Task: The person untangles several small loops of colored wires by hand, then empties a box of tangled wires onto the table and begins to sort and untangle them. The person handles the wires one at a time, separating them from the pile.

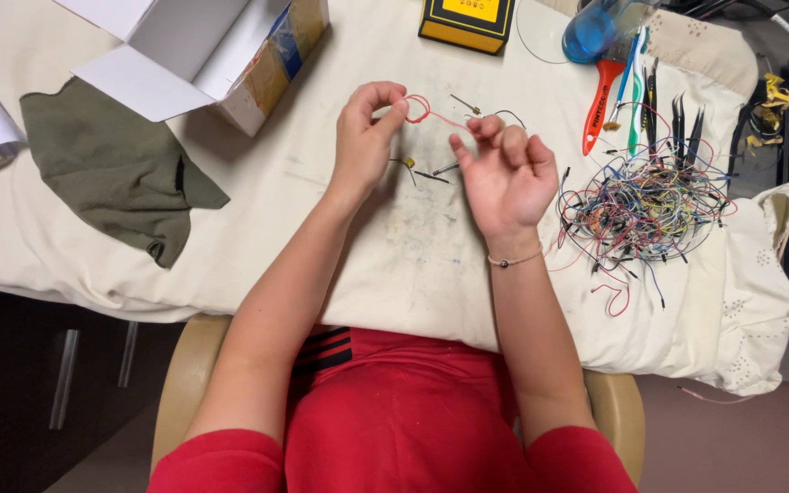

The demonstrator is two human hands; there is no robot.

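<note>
The left hand (364, 137) pinches a looped red wire (419, 110) whose tail lies by the half-open right hand (507, 173), beside the wire tangle (643, 205), so the loop could slip.

The wire (420, 110) looped at the fingertips is red. The cloth (394, 246) covering the table is cream, smudged with faint grey and yellow marks. A rag (111, 169) on it is olive green. The cardboard box (203, 55) is white inside, brown outside. The tangled wire pile (646, 205) mixes red, blue, yellow, white and black. The cutter handle (598, 105) is orange-red, the meter (468, 18) yellow and black.
</note>
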